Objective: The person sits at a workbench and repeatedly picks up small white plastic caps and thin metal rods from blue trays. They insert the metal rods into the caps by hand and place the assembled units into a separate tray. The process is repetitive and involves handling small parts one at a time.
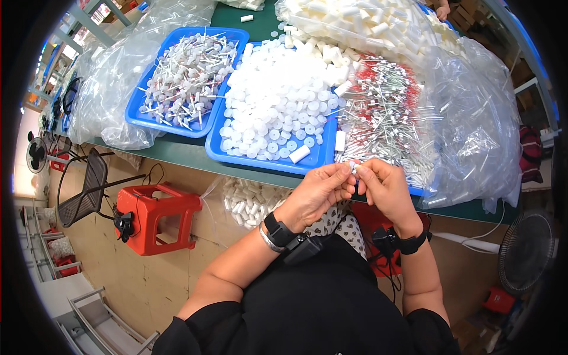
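Note:
My left hand and my right hand meet fingertip to fingertip at the table's near edge. Both are closed in a pinch around a small white piece, mostly covered by the fingers. Just beyond them lies a heap of thin metal rods with red and white ends. Left of that, a blue tray holds a mound of translucent white discs with holes in their middles. A white cylinder rests on its near side, and another white cylinder stands by its right rim.
A second blue tray at left holds thin rods fitted with discs. Plastic bags lie at right; a bag of white cylinders is at the back. A red stool and a black fan stand on the floor.

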Available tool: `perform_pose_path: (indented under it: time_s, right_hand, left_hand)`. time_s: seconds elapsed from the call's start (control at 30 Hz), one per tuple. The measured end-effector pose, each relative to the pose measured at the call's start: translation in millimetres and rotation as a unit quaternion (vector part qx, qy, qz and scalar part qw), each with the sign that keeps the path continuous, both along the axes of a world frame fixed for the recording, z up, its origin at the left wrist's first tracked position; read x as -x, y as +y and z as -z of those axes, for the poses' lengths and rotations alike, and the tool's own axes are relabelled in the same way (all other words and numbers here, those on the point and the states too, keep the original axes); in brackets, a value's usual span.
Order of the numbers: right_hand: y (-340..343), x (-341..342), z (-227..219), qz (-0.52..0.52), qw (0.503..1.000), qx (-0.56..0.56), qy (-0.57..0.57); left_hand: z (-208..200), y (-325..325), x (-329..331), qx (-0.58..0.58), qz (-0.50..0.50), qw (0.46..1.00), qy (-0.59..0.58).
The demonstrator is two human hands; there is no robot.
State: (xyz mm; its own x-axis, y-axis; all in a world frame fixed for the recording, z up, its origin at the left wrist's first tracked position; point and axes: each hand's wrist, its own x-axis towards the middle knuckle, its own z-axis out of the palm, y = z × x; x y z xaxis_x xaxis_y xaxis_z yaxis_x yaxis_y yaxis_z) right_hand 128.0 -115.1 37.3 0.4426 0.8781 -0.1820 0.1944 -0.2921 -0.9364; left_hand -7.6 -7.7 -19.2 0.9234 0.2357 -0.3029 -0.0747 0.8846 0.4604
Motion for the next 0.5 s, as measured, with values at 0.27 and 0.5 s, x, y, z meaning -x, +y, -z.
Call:
perform_pose_path:
  time_s: [0.27, 0.5]
  right_hand:
    - [4.2, 9.0, 2.9, -0.004, 0.988, -0.048, -0.145]
    - [4.1, -23.5, 6.8, 0.006, 0.991, -0.024, -0.131]
  left_hand:
    - [-2.0, 3.8, -2.4, -0.009, -0.008, 1.000, 0.024]
    - [-4.2, 19.5, 5.7, -0.072, -0.117, 0.990, 0.042]
